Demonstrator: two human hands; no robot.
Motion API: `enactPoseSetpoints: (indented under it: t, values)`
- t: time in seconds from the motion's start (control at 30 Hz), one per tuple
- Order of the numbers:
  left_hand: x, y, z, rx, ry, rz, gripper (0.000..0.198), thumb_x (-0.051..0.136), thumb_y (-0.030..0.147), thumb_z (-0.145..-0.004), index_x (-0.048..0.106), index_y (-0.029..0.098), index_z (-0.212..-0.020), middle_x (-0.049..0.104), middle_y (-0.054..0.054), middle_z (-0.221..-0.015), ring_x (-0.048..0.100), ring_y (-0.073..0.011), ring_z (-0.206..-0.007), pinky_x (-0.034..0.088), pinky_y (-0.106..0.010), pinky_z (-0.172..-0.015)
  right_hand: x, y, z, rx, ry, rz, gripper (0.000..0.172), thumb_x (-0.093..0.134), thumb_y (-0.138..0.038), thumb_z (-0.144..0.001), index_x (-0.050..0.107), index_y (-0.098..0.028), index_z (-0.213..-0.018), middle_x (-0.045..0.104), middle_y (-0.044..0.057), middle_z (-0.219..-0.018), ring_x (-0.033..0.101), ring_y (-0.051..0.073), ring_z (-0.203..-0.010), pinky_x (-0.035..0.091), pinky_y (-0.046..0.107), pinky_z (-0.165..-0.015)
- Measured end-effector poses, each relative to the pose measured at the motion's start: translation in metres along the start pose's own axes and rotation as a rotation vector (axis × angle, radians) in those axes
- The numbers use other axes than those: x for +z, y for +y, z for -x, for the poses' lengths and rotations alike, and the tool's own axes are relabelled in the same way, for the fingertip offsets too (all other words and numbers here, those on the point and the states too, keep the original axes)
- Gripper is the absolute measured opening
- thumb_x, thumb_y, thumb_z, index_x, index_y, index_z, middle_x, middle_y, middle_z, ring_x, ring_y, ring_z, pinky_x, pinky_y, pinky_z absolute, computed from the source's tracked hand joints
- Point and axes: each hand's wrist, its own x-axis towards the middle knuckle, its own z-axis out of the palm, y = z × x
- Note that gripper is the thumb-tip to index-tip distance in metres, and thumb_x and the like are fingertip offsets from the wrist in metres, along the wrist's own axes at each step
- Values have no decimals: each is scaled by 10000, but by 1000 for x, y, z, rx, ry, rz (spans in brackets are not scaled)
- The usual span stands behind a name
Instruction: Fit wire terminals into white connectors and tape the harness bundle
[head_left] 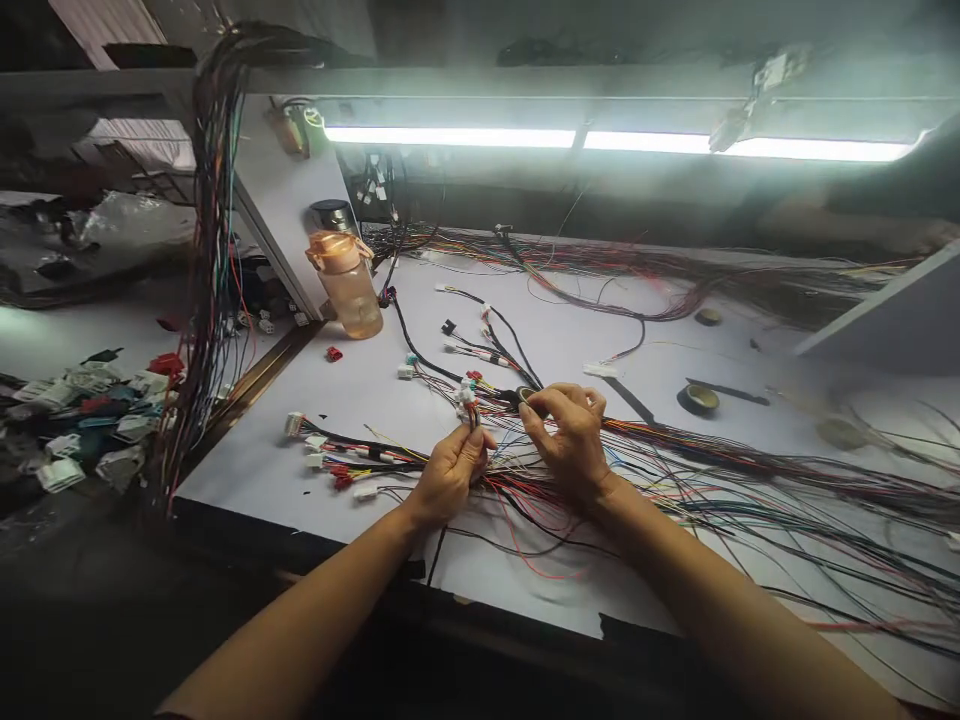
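Note:
My left hand is closed round a bundle of wires, with white connectors standing up just above the fingers. Between the fingertips of my right hand is a small roll of black tape, partly hidden by the fingers. Both hands work over a wire harness spread along the front of the table. Its black-wrapped branches end in white and red connectors on the left. Loose coloured wires run off to the right beneath my right wrist.
An orange-capped bottle stands at the back left, with a dark-lidded one behind it. A tape roll lies to the right. More wires cross the back. A hanging cable bundle and piled connectors are at the left.

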Motion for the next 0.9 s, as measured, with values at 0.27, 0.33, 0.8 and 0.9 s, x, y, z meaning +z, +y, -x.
enactPoseSetpoints:
  t: [0.27, 0.33, 0.8, 0.9]
  values:
    - [-3, 9, 5, 5, -129, -256, 371, 448, 487, -917, 613, 158, -952, 356, 48, -583, 299, -98, -507, 265, -256, -500, -20, -17, -35, 25, -361, -301, 359, 477, -456, -930, 602, -269, -1209, 676, 58, -1043, 609, 199, -864, 438, 349, -769]
    - [-2, 12, 6, 29, -152, -315, 374, 445, 481, -918, 628, 156, -949, 398, 32, -617, 330, -108, -541, 300, -264, -536, -22, -29, -42, 42, -486, -441, 338, 538, -444, -898, 634, -274, -1174, 685, 28, -880, 604, 160, -704, 454, 296, -647]
    - [-10, 0, -5, 31, -89, 21, 424, 532, 565, -852, 561, 146, -794, 338, 80, -492, 298, -64, -440, 241, -245, -467, 8, -52, -16, 440, -141, -815, 356, 661, -516, -795, 617, -205, -961, 591, -10, -703, 512, 114, -588, 437, 266, -559]
    - [-11, 3, -5, 3, -61, 12, 407, 579, 542, -831, 583, 137, -786, 462, 36, -543, 432, -88, -511, 331, -253, -533, 6, -50, -21, 465, -207, -876, 374, 664, -524, -788, 617, -194, -956, 581, -18, -675, 506, 107, -579, 435, 260, -559]
